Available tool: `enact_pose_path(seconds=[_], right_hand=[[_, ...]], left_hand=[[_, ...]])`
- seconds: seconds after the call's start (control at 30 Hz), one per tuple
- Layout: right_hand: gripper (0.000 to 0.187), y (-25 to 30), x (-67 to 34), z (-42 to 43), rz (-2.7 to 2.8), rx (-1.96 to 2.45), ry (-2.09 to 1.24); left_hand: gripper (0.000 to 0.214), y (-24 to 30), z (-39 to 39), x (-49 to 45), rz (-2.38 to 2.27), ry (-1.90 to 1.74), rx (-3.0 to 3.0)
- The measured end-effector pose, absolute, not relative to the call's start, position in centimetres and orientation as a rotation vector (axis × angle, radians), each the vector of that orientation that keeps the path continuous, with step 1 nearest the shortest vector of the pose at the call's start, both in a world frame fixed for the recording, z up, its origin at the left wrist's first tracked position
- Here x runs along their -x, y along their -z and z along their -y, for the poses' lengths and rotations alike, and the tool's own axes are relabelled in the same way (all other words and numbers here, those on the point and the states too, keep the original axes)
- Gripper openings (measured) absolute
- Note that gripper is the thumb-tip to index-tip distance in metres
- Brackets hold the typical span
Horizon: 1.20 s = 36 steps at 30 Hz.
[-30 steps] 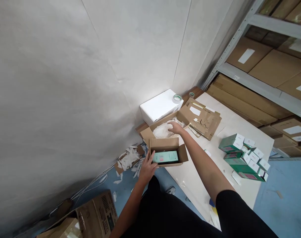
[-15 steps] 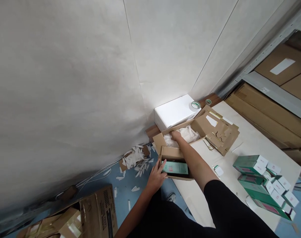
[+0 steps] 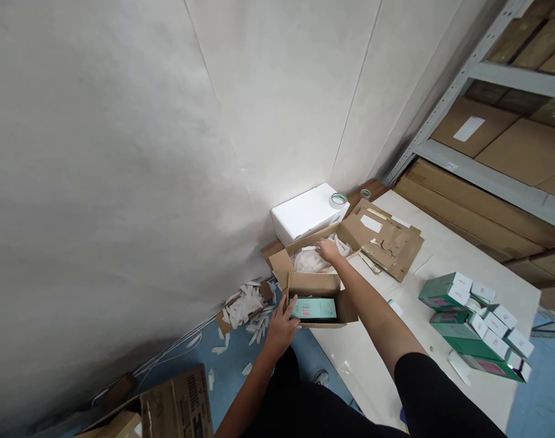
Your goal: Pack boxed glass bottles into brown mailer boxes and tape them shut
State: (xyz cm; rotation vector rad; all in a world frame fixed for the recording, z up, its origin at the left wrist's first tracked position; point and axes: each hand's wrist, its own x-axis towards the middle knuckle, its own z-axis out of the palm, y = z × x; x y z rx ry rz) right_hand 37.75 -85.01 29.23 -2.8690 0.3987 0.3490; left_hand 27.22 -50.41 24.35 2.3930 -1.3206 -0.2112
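My left hand (image 3: 281,328) grips the left end of a small open cardboard box (image 3: 314,283), its fingers by a pale green product box (image 3: 314,308) lying inside. Behind it stands a larger open carton (image 3: 282,267) holding crumpled white packing material (image 3: 310,260). My right hand (image 3: 328,249) reaches over into that carton. Its fingers are curled at the white material and their tips are hidden. My right forearm passes above the small box's right side.
A white box (image 3: 305,213) with a tape roll (image 3: 338,199) on it stands by the wall. Scissors (image 3: 381,248) lie on flattened cardboard (image 3: 396,234). Several green boxes (image 3: 460,347) stand at the table's right. White scraps (image 3: 245,307) litter the floor; shelves (image 3: 524,176) stand right.
The view has shifted, showing more shelving. My right hand has lifted slightly in the packing material and sits farther right in the carton. My left hand stays at the small box.
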Motion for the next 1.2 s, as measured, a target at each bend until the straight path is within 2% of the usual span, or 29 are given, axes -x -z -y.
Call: enact_pose_path(seconds=[0.23, 0.6, 0.87, 1.0, 1.2], right_hand=[[0.028, -31.3, -31.5, 86.4, -0.524, 2.78, 0.227], [0.027, -35.0, -24.7, 87.2, -0.57, 2.629, 0.702], [0.016, -37.0, -13.9, 88.3, -0.642, 2.565, 1.204], [0.012, -36.7, -7.5, 88.1, -0.707, 2.452, 1.325], [0.016, -33.9, 0.4, 86.0, -0.854, 2.298, 1.296]], left_hand=[[0.018, -24.6, 51.6, -24.9, 1.362, -0.032, -2.381], [0.021, -27.2, 53.9, -21.7, 1.344, -0.1, -2.396], [0.022, -27.0, 57.1, -20.5, 1.404, -0.084, -2.294], [0.023, -26.1, 60.2, -19.6, 1.492, -0.043, -2.216], [0.017, -23.8, 65.9, -18.9, 1.705, 0.117, -2.021]])
